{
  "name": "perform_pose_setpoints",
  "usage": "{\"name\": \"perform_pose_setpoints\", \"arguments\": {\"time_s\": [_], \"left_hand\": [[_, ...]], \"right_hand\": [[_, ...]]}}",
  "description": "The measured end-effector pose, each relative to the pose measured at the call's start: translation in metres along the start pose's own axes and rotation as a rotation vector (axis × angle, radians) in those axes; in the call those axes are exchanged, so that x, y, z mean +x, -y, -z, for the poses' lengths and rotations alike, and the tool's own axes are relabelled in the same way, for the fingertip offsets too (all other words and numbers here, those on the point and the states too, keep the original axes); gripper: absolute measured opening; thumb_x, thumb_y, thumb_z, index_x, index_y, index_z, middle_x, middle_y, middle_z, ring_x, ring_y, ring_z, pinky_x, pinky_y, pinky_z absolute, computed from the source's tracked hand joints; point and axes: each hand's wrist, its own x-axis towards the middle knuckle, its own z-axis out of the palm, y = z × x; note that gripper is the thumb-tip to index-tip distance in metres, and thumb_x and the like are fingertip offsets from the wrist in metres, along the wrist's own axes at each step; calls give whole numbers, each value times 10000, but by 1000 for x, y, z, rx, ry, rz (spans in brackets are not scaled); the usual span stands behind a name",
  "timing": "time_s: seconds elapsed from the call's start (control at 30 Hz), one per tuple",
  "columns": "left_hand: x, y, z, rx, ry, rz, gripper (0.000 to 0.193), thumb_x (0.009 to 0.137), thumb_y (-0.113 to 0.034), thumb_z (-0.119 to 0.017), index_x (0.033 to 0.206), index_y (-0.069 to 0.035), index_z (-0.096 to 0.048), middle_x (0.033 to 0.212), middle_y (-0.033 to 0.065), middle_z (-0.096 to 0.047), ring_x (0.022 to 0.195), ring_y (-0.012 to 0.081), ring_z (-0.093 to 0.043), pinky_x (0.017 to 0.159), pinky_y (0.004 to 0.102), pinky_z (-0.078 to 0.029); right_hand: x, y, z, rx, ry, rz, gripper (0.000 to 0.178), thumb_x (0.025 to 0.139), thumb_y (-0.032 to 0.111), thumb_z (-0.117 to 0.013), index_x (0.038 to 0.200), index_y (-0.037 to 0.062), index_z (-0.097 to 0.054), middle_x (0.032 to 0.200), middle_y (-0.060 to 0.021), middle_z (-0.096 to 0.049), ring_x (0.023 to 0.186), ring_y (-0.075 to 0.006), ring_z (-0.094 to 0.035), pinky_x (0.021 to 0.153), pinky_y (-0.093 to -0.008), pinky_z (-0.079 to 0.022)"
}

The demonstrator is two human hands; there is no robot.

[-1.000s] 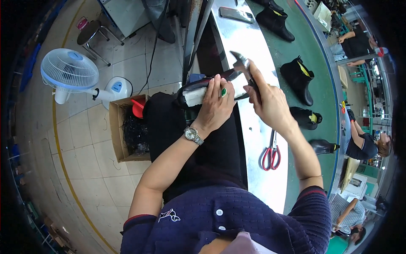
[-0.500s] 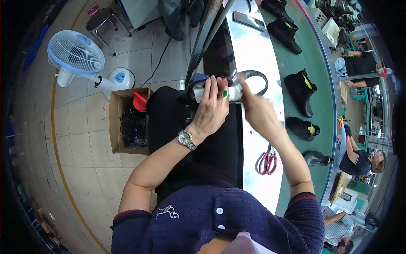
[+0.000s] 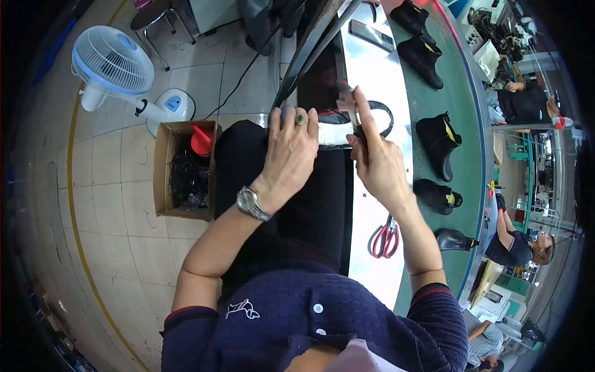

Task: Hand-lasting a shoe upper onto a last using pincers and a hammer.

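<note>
Lying under the left hand (image 3: 289,152): white-topped workpiece (image 3: 333,134).

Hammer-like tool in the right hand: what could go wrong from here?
The hammer-like tool in the right hand could glance off and catch the left hand, whose fingers are close by at the black-and-white workpiece.
The workpiece might tip or slide, since it reaches from the lap over the bench edge.
The right forearm could nudge the red-handled scissors lying next to it.

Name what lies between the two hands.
Head view: a black-edged white workpiece and a blurred hammer lie between left hand and right hand.
</note>
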Motion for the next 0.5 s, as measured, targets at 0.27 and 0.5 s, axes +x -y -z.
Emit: {"name": "perform_pose_setpoints", "arguments": {"time_s": [0.27, 0.5], "left_hand": [[-10, 11, -5, -130, -39, -61, 684, 707, -142, -781, 1278, 75, -472, 1259, 255, -548, 1201, 395, -511, 1009, 428, -437], [-7, 33, 5, -410, 60, -121, 724, 669, -78, -805, 1292, 34, -452, 1257, 230, -563, 1217, 368, -511, 1012, 401, -441]], "right_hand": [[5, 13, -12, 99, -27, -17, 824, 880, 52, -558, 1536, 177, -75, 635, -246, -612, 600, -430, -623, 576, -514, -477], [-2, 2, 4, 129, 114, -105, 821, 872, 58, -574, 1528, 242, -117, 743, -276, -639, 715, -457, -635, 675, -533, -473]]}}
